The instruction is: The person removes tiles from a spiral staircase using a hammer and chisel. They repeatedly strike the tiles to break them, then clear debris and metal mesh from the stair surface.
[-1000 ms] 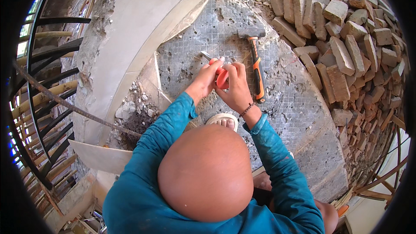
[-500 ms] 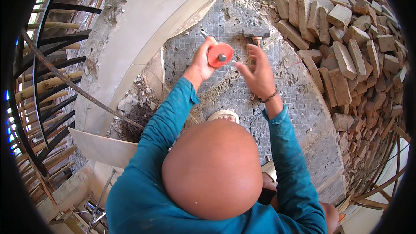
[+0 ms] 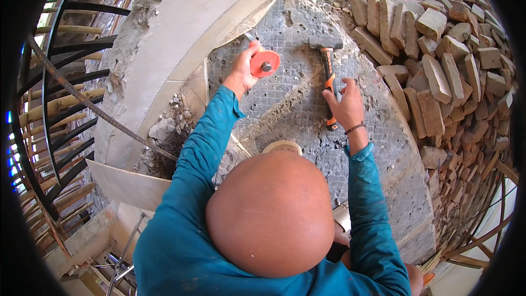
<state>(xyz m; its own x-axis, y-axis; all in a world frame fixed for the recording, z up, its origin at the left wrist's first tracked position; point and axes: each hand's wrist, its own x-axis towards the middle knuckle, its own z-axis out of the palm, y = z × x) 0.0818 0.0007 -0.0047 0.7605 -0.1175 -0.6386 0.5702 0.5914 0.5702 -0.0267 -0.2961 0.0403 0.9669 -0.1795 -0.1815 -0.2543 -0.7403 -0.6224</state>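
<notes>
**Chisel in the left hand, hammer under the right**

At the far left a black railing (image 3: 52,109) curves around the edge, with a thin rusty bar (image 3: 98,109) slanting across it. Next comes a pale curved curb (image 3: 181,27), chipped along its rim, with rubble (image 3: 164,126) lying at its foot.

The left hand (image 3: 244,71), in a teal sleeve, is closed around a chisel (image 3: 262,60). Its orange round guard sits just right of the fist, facing the camera, and a short length of metal shaft sticks out up and to the left of the knuckles. The chisel is held over the grey mesh-patterned floor (image 3: 296,109).

Right of it a hammer (image 3: 327,77) lies on that floor, dark head away from the person, orange and black handle pointing back toward them. The right hand (image 3: 345,107) rests on the lower part of the handle, fingers loosely spread; whether they have closed on it cannot be told.

A heap of bricks (image 3: 438,60) fills the right side, touching the floor's edge.
</notes>
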